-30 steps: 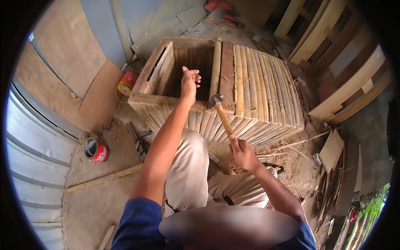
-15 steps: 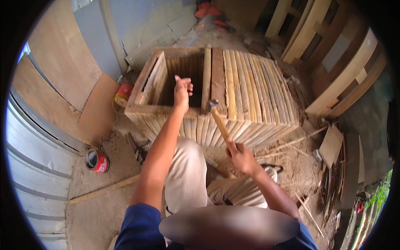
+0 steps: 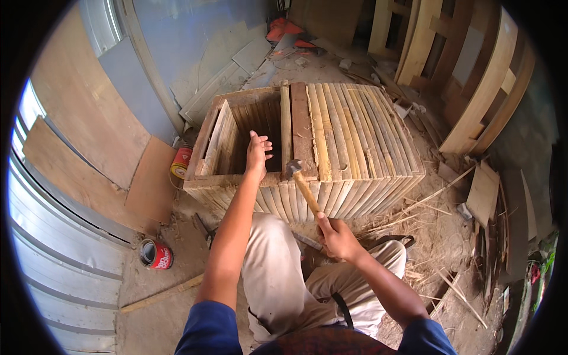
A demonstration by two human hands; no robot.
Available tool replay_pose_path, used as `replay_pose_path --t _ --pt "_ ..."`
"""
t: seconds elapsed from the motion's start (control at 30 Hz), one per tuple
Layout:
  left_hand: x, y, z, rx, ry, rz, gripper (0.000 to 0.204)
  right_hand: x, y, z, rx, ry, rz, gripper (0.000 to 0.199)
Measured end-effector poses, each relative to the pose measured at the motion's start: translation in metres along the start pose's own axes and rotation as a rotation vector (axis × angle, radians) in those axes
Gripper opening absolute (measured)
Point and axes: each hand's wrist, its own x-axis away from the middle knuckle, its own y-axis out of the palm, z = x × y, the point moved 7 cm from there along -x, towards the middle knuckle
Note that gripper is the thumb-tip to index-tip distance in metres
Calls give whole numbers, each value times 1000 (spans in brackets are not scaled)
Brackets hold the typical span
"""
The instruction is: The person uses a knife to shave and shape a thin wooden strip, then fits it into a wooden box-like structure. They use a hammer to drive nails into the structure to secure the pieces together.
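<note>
The right hand [image 3: 336,236] is clamping the hammer [image 3: 302,183], whose head has dropped to the slatted crate [image 3: 355,136] at centre frame; the left hand [image 3: 257,155], fingers apart, is steadying the rim.

Hammer over a wooden crate

Right hand [image 3: 336,236] grips hammer [image 3: 303,184]; left hand [image 3: 257,155] rests on crate [image 3: 331,142] rim, at 12 o'clock.

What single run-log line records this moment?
left hand: on bamboo crate rim | right hand: grips hammer | hammer head: at crate's front edge
</note>
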Motion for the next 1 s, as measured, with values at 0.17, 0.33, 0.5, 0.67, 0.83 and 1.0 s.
replay_pose_path --t 0.17,0.33,0.5,0.67,0.83,1.0 --pt "7 26 3 -312 6 -231 71 24 -17 48 -214 -283 102 48" --pt "8 45 0 -471 -139 -284 78 57 -17 156 -428 -312 297 39" --pt "-37 48 -13 -424 -253 -142 80 79 -13 241 -535 -180 356 38" --pt "-75 67 -18 -416 -279 -116 79 57 -23 247 -489 -273 418 39" --pt "-88 86 -8 -445 -249 -66 72 44 -20 241 -499 -253 372 42" --pt "-101 80 -13 -404 -285 21 67 36 -15 241 -432 -209 320 42"
